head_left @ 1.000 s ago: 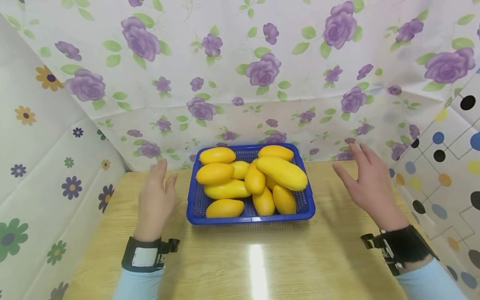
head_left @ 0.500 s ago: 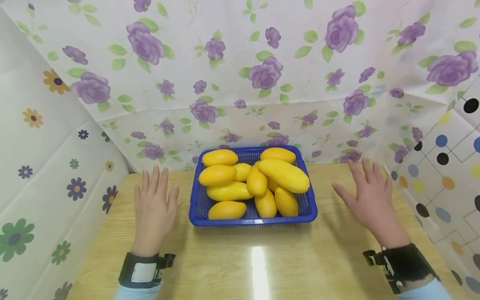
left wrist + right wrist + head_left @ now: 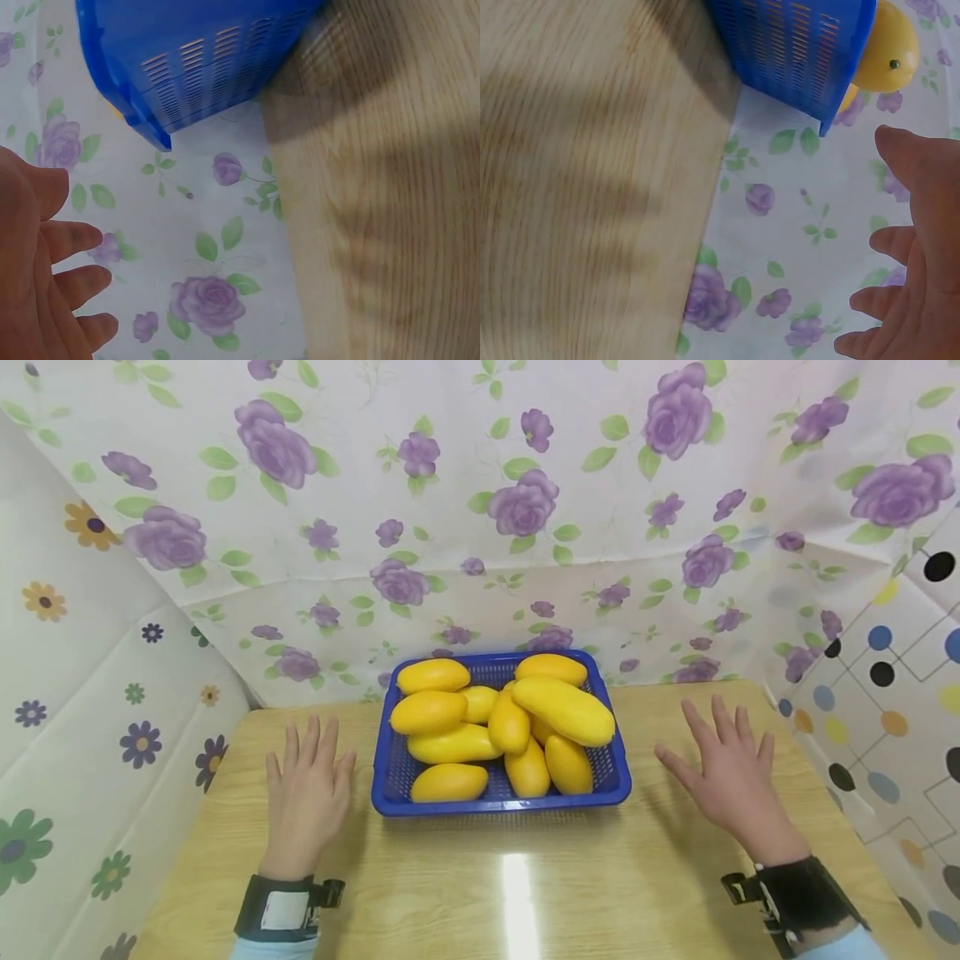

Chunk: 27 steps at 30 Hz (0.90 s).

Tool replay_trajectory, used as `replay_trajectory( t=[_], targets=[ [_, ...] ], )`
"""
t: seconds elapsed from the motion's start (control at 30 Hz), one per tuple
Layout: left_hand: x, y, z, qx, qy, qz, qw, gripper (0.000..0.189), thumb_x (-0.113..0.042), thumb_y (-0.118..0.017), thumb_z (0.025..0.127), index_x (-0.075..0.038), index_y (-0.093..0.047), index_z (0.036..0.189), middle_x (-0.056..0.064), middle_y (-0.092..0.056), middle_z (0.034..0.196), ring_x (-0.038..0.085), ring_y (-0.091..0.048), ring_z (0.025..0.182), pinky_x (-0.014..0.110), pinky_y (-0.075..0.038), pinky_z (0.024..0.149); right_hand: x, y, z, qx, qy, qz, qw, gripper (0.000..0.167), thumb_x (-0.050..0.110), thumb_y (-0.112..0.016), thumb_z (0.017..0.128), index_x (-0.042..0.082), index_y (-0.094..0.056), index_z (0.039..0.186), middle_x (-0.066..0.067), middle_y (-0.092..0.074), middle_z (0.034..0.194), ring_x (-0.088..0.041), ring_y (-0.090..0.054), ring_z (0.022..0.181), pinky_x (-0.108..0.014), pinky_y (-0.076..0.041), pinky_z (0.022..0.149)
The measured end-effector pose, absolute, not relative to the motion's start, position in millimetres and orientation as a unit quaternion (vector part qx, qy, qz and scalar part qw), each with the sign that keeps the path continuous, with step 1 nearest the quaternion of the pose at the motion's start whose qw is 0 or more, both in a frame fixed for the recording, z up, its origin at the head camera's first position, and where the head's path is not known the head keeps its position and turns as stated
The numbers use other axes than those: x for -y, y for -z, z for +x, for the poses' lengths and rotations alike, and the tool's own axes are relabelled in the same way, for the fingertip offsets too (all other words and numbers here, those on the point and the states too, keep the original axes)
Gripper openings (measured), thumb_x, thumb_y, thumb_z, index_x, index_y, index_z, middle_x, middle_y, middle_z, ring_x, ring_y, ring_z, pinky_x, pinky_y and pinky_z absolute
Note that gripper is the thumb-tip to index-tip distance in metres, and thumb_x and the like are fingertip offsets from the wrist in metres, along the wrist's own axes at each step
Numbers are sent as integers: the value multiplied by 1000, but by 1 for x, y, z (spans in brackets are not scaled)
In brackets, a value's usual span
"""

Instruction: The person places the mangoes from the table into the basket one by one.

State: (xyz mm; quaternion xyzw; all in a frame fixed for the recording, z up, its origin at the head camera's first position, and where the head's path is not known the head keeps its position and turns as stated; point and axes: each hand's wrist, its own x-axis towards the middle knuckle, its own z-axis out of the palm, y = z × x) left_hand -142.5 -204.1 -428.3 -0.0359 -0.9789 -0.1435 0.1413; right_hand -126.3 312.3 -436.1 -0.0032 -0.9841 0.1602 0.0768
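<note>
A blue plastic basket (image 3: 381, 777) with slotted walls stands on the table, filled with several yellow mangoes (image 3: 450, 782). One long, paler mango (image 3: 564, 710) lies on top at the right, its end over the basket's right rim. My left hand (image 3: 306, 802) is to the left of the basket, palm down with fingers spread and holding nothing. On the other side, my right hand (image 3: 738, 793) is likewise spread, apart from the basket. Both wrist views show the basket's side wall (image 3: 202, 67) beyond the hand, and a mango (image 3: 889, 49) pokes past the rim in the right one.
The wooden table (image 3: 450, 893) carries a bright light reflection in front of the basket. A white cloth with purple flowers (image 3: 472, 527) hangs right behind the table. Patterned sheets line the left (image 3: 97, 735) and right (image 3: 892, 735) sides.
Both hands have turned from thumb-up to palm down, spread their fingers and drawn slightly nearer the front. The basket and mangoes stay in place; the head view shifts slightly.
</note>
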Motion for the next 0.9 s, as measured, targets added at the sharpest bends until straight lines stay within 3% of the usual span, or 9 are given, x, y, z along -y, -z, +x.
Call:
replay_trajectory(
  t=[0.23, 0.7, 0.9],
  targets=[
    [207, 436, -142, 983, 133, -30, 121, 55, -42, -31, 100, -14, -26, 148, 16, -17, 155, 41, -1, 143, 70, 2, 107, -312, 437, -127, 985, -156, -4, 73, 80, 64, -43, 88, 27, -9, 151, -20, 3, 156, -41, 20, 139, -74, 15, 97],
    [205, 443, -142, 986, 131, -25, 103, 60, -49, -21, 99, -16, -22, 149, 14, -12, 156, 39, 5, 144, 69, 6, 107, -315, 441, -126, 986, -152, -3, 68, 81, 65, -43, 87, 27, -9, 151, -18, 6, 156, -41, 22, 139, -74, 17, 96],
    [203, 442, -142, 985, 129, -27, 108, 57, -44, -29, 100, -15, -24, 149, 16, -15, 156, 40, 3, 143, 69, 4, 107, -315, 442, -125, 986, -154, -3, 67, 81, 65, -43, 87, 27, -9, 151, -18, 5, 156, -41, 21, 139, -73, 19, 96]
  ],
)
